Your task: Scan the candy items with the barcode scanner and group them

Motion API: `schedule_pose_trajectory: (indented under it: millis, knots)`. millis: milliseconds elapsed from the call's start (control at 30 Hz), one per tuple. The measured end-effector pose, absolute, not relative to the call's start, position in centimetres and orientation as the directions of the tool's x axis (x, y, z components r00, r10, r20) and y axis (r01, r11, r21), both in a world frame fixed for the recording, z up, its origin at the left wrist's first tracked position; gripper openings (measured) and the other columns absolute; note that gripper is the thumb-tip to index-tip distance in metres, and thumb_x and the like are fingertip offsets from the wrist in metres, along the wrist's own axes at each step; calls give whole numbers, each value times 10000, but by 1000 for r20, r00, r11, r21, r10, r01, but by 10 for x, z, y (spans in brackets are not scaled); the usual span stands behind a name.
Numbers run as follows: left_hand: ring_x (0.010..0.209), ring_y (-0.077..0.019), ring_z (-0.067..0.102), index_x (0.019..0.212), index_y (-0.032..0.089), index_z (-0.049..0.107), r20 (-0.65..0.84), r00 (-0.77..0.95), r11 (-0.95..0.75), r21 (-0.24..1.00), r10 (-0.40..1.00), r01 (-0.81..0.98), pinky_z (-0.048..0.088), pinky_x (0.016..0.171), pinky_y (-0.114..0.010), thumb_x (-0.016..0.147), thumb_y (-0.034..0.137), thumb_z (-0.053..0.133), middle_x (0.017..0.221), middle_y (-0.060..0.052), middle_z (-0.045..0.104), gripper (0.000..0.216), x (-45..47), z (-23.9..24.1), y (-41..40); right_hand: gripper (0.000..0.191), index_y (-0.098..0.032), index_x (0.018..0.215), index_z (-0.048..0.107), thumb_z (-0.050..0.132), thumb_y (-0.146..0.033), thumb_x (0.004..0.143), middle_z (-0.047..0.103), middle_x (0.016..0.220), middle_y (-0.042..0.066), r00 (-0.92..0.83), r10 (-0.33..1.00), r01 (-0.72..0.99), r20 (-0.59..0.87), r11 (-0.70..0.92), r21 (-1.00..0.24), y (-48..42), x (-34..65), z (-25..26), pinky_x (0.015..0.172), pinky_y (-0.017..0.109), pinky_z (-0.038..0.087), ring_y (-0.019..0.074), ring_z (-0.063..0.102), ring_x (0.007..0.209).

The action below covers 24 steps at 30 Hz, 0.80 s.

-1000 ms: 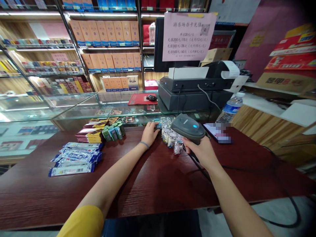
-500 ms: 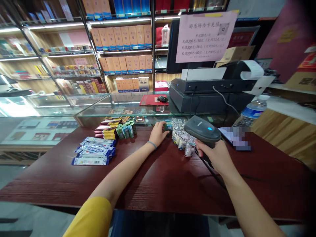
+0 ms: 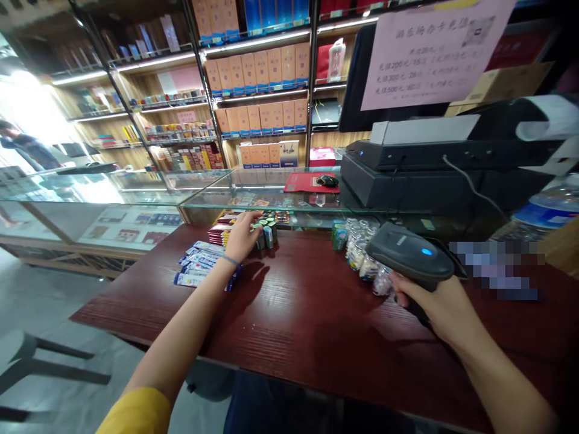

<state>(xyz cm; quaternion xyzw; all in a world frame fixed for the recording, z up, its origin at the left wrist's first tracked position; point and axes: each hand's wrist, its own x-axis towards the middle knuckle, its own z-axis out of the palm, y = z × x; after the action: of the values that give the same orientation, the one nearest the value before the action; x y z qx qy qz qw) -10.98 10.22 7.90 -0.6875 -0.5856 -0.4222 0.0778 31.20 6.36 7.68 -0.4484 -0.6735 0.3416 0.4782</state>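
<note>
I see the left arm stretched far forward and leftward, elbow nearly straight, a thin band at the wrist. Left hand [image 3: 242, 236] is palm down, fingers curled at the tips. Right arm comes in from lower right, forearm raised; right hand [image 3: 441, 307] is closed in a fist-like grip, knuckles up.

The left hand [image 3: 242, 235] hides some small green packs [image 3: 266, 234]. At right, a phone [image 3: 495, 270] is blurred, and the bottle [image 3: 549, 208] is cut off.
</note>
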Motion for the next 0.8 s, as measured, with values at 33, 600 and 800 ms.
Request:
schedule_pose_trajectory:
  millis: [33,600,800]
  knots:
    - [1123,-256,615,1202,217,642,665,-5,-296,339,747,893,514,1009,-436,887,156,625,1166,-90,662,321,-116,76,100,304,-244,677,635,733,-495,817,569,490,-7,-147,934,282,326,355,-891,62,310,75,496,324,438,173,516,465]
    - [1354,-357,433,1130,322,738,559,241,-293,3,794,956,374,1122,-594,819,145,718,1430,-79,594,359,-116,63,107,372,-243,631,629,719,-529,851,580,481,-12,-221,931,385,292,358,-850,59,306,65,557,327,435,172,536,480]
    - [1336,-340,475,1044,276,726,573,250,-392,137,781,910,353,1163,-569,822,209,753,1362,-82,639,233,-109,83,97,398,-245,586,605,701,-523,853,567,473,-10,-224,926,386,303,369,-845,59,305,67,569,328,437,171,523,481]
